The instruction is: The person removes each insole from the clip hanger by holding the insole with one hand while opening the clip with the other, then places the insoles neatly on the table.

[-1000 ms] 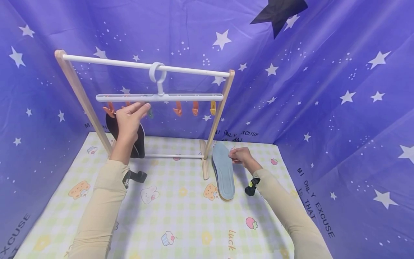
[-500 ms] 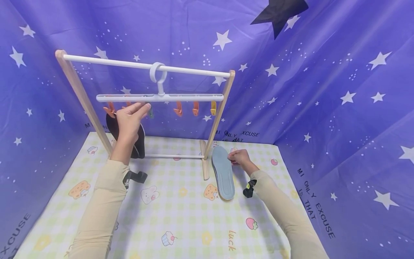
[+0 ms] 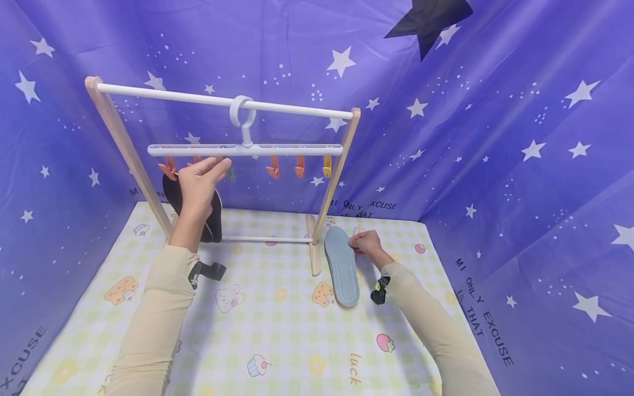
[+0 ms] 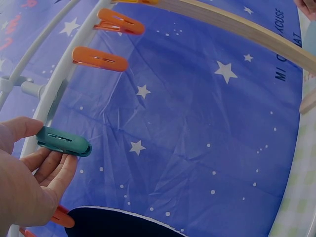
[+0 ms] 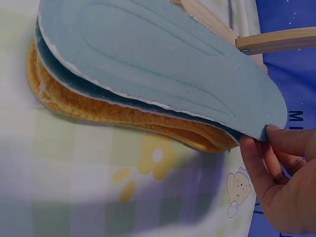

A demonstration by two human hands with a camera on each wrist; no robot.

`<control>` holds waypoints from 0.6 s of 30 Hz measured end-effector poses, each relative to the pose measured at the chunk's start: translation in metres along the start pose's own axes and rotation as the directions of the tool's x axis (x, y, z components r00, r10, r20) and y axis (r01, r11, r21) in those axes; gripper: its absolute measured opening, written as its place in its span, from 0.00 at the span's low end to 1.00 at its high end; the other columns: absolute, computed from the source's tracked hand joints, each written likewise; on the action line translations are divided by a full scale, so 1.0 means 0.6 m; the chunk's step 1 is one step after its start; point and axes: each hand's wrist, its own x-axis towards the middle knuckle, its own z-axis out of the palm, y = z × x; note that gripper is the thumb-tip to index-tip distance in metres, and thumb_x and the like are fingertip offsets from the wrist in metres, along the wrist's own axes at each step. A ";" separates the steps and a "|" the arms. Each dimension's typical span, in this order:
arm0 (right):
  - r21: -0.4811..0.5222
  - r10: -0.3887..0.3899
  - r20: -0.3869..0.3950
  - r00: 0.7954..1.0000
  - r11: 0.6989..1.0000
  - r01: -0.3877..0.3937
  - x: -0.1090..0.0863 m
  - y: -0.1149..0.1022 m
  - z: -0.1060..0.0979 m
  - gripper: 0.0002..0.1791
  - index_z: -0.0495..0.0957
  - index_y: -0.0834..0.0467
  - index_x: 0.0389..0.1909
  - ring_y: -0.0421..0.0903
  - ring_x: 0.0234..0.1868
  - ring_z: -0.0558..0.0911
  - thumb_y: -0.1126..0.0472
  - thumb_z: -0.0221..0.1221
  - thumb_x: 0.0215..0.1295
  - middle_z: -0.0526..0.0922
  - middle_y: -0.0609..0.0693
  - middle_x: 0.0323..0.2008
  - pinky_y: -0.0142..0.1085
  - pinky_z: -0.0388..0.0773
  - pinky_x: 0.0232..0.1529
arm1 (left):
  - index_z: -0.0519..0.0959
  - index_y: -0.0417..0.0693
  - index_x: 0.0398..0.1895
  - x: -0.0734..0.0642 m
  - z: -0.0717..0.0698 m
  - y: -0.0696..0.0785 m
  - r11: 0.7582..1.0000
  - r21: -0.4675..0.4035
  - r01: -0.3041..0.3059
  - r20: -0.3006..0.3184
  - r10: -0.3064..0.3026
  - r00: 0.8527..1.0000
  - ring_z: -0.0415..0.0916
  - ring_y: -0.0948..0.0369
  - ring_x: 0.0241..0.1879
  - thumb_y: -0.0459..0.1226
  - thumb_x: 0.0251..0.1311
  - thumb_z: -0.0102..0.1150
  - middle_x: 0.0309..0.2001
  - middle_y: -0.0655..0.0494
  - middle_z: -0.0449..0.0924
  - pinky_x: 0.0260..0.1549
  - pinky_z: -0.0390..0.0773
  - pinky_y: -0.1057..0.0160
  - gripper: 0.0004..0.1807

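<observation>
My left hand [image 3: 195, 184] is raised at the hanger [image 3: 247, 149], and its thumb and fingers pinch a green clothespin [image 4: 64, 141] that hangs from the bar. Behind that hand hangs a black insole [image 3: 213, 220], below an orange clothespin [image 3: 168, 168] at the bar's left end. To the right of the rack, my right hand [image 3: 367, 243] pinches the edge of a light blue insole [image 3: 342, 269] near its far end, thumb on top and fingers beneath. Under it, in the right wrist view, lies a fuzzy orange-yellow insole [image 5: 98, 106], with a dark teal layer showing between.
A wooden rack [image 3: 119, 148] with a white top rod [image 3: 168, 94] carries the hanger. Other orange clothespins [image 3: 273, 166] and a yellow clothespin [image 3: 327, 165] hang along the bar's right half. A checked cloth [image 3: 277, 341] covers the table, and a purple starry curtain [image 3: 446, 165] encloses it.
My right hand has shifted slightly left, and the light blue insole's far end has come a little nearer and lower. My left hand keeps its place on the green clothespin.
</observation>
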 end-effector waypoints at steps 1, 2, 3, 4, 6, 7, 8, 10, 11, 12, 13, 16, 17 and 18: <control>-0.006 -0.004 -0.003 1.000 1.000 0.004 0.000 0.001 0.000 0.09 0.84 0.73 0.42 0.39 0.22 0.81 0.71 0.64 0.65 0.89 0.57 0.31 0.54 0.85 0.52 | 0.81 0.27 0.55 0.000 0.000 0.000 1.000 -0.002 -0.001 0.000 0.001 1.000 0.84 0.74 0.36 0.30 0.61 0.68 0.34 0.66 0.87 0.54 0.84 0.63 0.20; -0.014 -0.009 -0.005 1.000 1.000 0.009 0.001 0.002 0.000 0.08 0.84 0.73 0.41 0.39 0.21 0.82 0.71 0.64 0.65 0.89 0.58 0.31 0.53 0.86 0.51 | 0.81 0.27 0.55 0.000 0.000 0.000 1.000 -0.004 0.001 0.000 -0.001 1.000 0.84 0.74 0.35 0.30 0.61 0.68 0.33 0.66 0.87 0.53 0.84 0.63 0.20; -0.023 -0.014 -0.008 1.000 1.000 0.014 0.001 0.003 0.001 0.08 0.85 0.73 0.41 0.38 0.21 0.81 0.71 0.64 0.65 0.89 0.58 0.31 0.52 0.86 0.51 | 0.80 0.26 0.55 0.000 0.000 0.000 1.000 -0.006 0.002 0.001 -0.002 1.000 0.84 0.74 0.35 0.30 0.61 0.68 0.33 0.67 0.87 0.53 0.84 0.64 0.20; -0.028 -0.018 -0.010 1.000 0.999 0.017 0.002 0.004 0.001 0.08 0.85 0.73 0.41 0.38 0.21 0.82 0.71 0.64 0.64 0.89 0.58 0.30 0.52 0.87 0.50 | 0.80 0.26 0.55 0.000 0.000 0.000 1.000 -0.006 0.002 0.001 -0.002 1.000 0.84 0.74 0.35 0.30 0.61 0.68 0.32 0.67 0.86 0.53 0.84 0.64 0.21; -0.037 -0.024 -0.017 1.000 0.999 0.024 0.004 0.006 0.002 0.08 0.85 0.73 0.40 0.38 0.20 0.82 0.71 0.64 0.64 0.89 0.59 0.30 0.52 0.87 0.49 | 0.80 0.26 0.55 0.000 -0.001 0.001 1.000 -0.007 0.004 0.003 -0.004 1.000 0.84 0.74 0.35 0.30 0.61 0.68 0.32 0.67 0.86 0.53 0.84 0.64 0.21; -0.040 -0.026 -0.019 0.999 0.999 0.025 0.004 0.007 0.003 0.08 0.85 0.73 0.40 0.38 0.20 0.82 0.72 0.64 0.64 0.89 0.60 0.30 0.52 0.87 0.49 | 0.80 0.26 0.55 0.000 -0.001 0.001 1.000 -0.008 0.004 0.003 -0.004 1.000 0.84 0.74 0.35 0.30 0.61 0.68 0.32 0.67 0.86 0.53 0.84 0.64 0.21; -0.044 -0.027 -0.025 0.999 0.999 0.026 0.005 0.007 0.004 0.08 0.85 0.73 0.40 0.38 0.20 0.82 0.72 0.64 0.63 0.89 0.60 0.31 0.51 0.87 0.48 | 0.80 0.26 0.55 0.000 -0.001 0.001 1.000 -0.008 0.004 0.004 -0.004 1.000 0.84 0.74 0.35 0.30 0.61 0.68 0.33 0.67 0.86 0.53 0.84 0.64 0.21; -0.048 -0.028 -0.036 0.999 0.999 0.026 0.005 0.008 0.005 0.08 0.85 0.73 0.40 0.38 0.20 0.82 0.72 0.65 0.62 0.89 0.62 0.31 0.51 0.87 0.47 | 0.80 0.26 0.55 0.000 -0.001 0.001 1.000 -0.010 0.003 0.005 -0.003 1.000 0.84 0.74 0.35 0.30 0.61 0.68 0.32 0.67 0.86 0.53 0.84 0.64 0.21; -0.051 -0.028 -0.040 0.999 0.998 0.026 0.005 0.009 0.006 0.08 0.85 0.73 0.40 0.38 0.20 0.82 0.72 0.65 0.61 0.89 0.62 0.32 0.50 0.88 0.46 | 0.80 0.26 0.55 0.000 -0.001 0.001 1.000 -0.011 0.001 0.005 -0.001 1.000 0.84 0.74 0.35 0.30 0.61 0.68 0.32 0.68 0.86 0.54 0.84 0.63 0.21; -0.056 -0.028 -0.045 0.999 0.998 0.026 0.006 0.009 0.007 0.08 0.85 0.73 0.39 0.38 0.20 0.82 0.72 0.65 0.61 0.89 0.63 0.32 0.49 0.88 0.45 | 0.80 0.26 0.55 0.000 -0.001 0.001 1.000 -0.012 0.000 0.006 0.000 1.000 0.84 0.74 0.35 0.30 0.61 0.68 0.32 0.68 0.85 0.54 0.84 0.63 0.21; -0.060 -0.029 -0.051 0.998 0.998 0.026 0.006 0.009 0.007 0.08 0.85 0.73 0.39 0.38 0.20 0.82 0.73 0.65 0.60 0.89 0.63 0.32 0.48 0.89 0.43 | 0.80 0.26 0.55 0.000 0.000 0.001 1.000 -0.012 -0.002 0.006 0.002 1.000 0.84 0.74 0.35 0.30 0.61 0.68 0.31 0.69 0.85 0.54 0.84 0.63 0.21; -0.087 -0.029 -0.063 0.998 0.996 0.024 0.007 0.010 0.009 0.08 0.85 0.73 0.37 0.40 0.20 0.82 0.73 0.65 0.58 0.89 0.62 0.30 0.45 0.90 0.37 | 0.80 0.26 0.55 -0.001 0.001 0.000 1.000 -0.011 -0.005 0.005 0.006 1.000 0.84 0.73 0.36 0.30 0.61 0.68 0.32 0.69 0.85 0.54 0.84 0.62 0.20; -0.097 -0.029 -0.067 0.997 0.995 0.022 0.008 0.010 0.009 0.08 0.86 0.73 0.37 0.40 0.20 0.83 0.73 0.65 0.58 0.89 0.62 0.29 0.44 0.90 0.35 | 0.80 0.26 0.55 -0.001 0.001 0.000 1.000 -0.009 -0.006 0.004 0.006 1.000 0.84 0.73 0.36 0.30 0.61 0.68 0.32 0.69 0.85 0.54 0.84 0.62 0.20; -0.110 -0.029 -0.072 0.997 0.994 0.021 0.008 0.010 0.010 0.07 0.86 0.73 0.36 0.41 0.19 0.83 0.72 0.65 0.58 0.89 0.62 0.28 0.43 0.89 0.34 | 0.80 0.27 0.55 -0.001 0.001 0.000 1.000 -0.007 -0.004 0.004 0.004 1.000 0.84 0.73 0.36 0.30 0.61 0.68 0.33 0.68 0.85 0.54 0.84 0.62 0.20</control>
